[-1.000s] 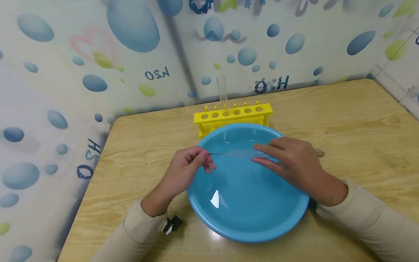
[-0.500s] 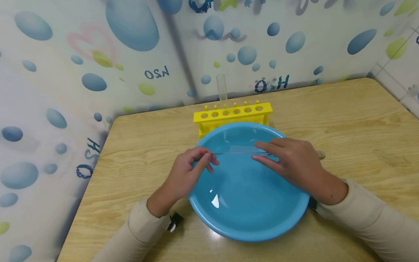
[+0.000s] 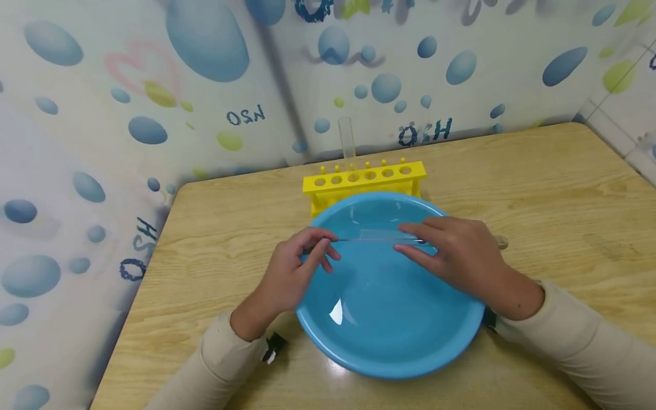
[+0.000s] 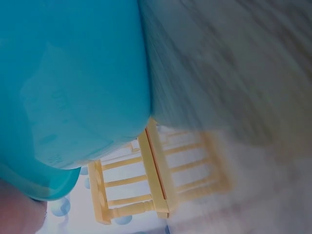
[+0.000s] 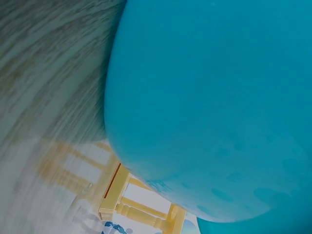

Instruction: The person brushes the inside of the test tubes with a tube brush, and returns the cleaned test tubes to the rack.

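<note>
Over the light-blue basin (image 3: 394,369), my right hand (image 3: 463,256) holds a clear glass test tube (image 3: 379,234) lying nearly level, its open end towards the left. A rounded, greyish end (image 3: 501,242) shows past the far side of that hand. My left hand (image 3: 292,266) pinches the thin wire stem of a test tube brush (image 3: 350,240) between thumb and fingers. The stem runs rightward into the tube; the brush head is mostly hidden behind the right hand. In the left wrist view, only a blurred bit of hand (image 4: 19,209) shows beneath the basin rim.
Behind the basin stands a yellow test tube rack (image 3: 364,177) with an upright clear test tube (image 3: 347,142) in it. A patterned wall (image 3: 205,136) rises at the back of the wooden table (image 3: 220,228). Both wrist views mostly show the basin's outer wall (image 5: 195,97).
My left hand has shifted slightly right towards the tube, taking the brush stem with it, and has stayed about there for the last half second. The right hand has barely moved.
</note>
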A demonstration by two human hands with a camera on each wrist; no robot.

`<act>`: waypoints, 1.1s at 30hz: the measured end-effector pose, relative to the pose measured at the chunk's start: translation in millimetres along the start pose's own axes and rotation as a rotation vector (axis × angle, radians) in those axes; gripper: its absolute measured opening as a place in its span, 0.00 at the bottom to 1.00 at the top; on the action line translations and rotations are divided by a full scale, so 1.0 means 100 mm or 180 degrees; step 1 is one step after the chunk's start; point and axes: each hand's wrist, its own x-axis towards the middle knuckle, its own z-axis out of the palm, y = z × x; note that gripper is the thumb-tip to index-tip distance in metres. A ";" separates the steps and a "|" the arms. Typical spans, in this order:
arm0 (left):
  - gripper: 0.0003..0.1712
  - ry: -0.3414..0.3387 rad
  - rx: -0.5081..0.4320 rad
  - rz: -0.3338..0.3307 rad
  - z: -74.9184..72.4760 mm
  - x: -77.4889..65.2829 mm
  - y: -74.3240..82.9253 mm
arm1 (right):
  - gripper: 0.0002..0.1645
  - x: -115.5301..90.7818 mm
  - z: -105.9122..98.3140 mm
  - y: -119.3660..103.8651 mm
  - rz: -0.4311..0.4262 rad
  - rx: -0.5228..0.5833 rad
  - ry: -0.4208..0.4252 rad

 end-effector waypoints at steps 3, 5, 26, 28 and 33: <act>0.11 -0.0012 0.0038 0.0020 0.00 0.00 -0.01 | 0.26 0.00 0.00 0.00 0.0070 0.0000 -0.0001; 0.12 -0.0017 0.0069 0.0077 0.00 0.01 -0.02 | 0.26 0.00 0.00 0.00 0.0099 -0.0008 0.0006; 0.12 0.0081 0.0105 0.0166 0.02 0.01 -0.02 | 0.28 -0.03 0.01 0.02 0.0019 -0.0069 0.0097; 0.13 0.0110 0.0112 0.0115 0.02 0.00 -0.02 | 0.29 -0.03 0.01 0.02 -0.0041 -0.0103 0.0132; 0.14 0.0007 -0.0091 0.0066 -0.03 0.00 0.00 | 0.26 -0.03 -0.01 0.03 -0.0351 -0.0114 0.0361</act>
